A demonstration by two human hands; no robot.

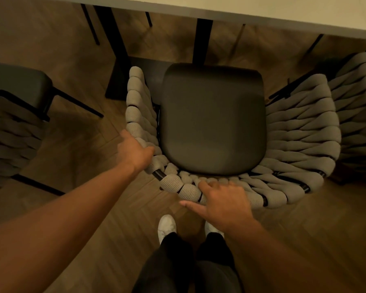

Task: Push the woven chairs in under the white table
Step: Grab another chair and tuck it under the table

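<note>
Both arms stretch forward and down. The left hand (133, 151) grips the rim of the grey rope-woven chair with a dark padded seat (211, 119) at its eight o'clock, while the right hand (224, 201) curls its fingers over the rim at six, thumb splayed. The chair faces the white table (283, 9) at twelve, its seat fully in view.

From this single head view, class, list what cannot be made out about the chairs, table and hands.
Head view throughout.
- middle chair legs: hidden under its own seat and woven back.
- white table top: cut off by the upper edge.
- left chair, right chair: cut off by the side edges.
- right hand fingertips: curled out of sight over the middle chair's rim.
</note>
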